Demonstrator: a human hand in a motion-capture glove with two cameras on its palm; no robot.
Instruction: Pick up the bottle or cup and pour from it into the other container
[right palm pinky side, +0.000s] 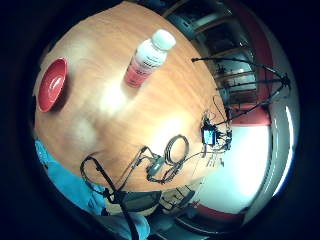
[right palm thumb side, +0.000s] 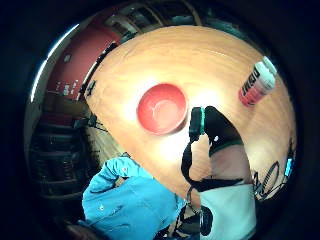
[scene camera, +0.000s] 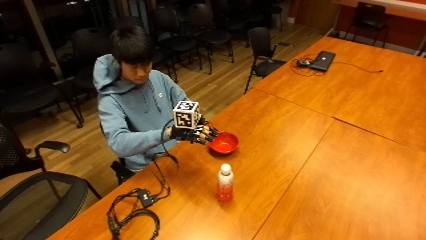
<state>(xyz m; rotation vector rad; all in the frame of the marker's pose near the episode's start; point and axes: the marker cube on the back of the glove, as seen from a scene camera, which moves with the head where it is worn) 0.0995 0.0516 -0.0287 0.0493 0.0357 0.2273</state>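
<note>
My gloved right hand (scene camera: 194, 133) hovers beside the red bowl (scene camera: 223, 143), fingers relaxed and holding nothing — I'd reach across to the capped bottle (scene camera: 225, 183) standing well apart on the table (scene camera: 319, 150), gripping mid-body — upright.

I see the gloved right hand (scene camera: 194, 133) raised in front of the person's chest, clear of the table, with the forearm reaching forward from a bent elbow. Its fingers (scene camera: 208, 134) point outward and look loosely spread, with nothing between them that I can make out. In the thumb-side palm view, one dark fingertip (right palm thumb side: 218, 124) shows, slightly bent. I cannot see the bare left hand.
</note>
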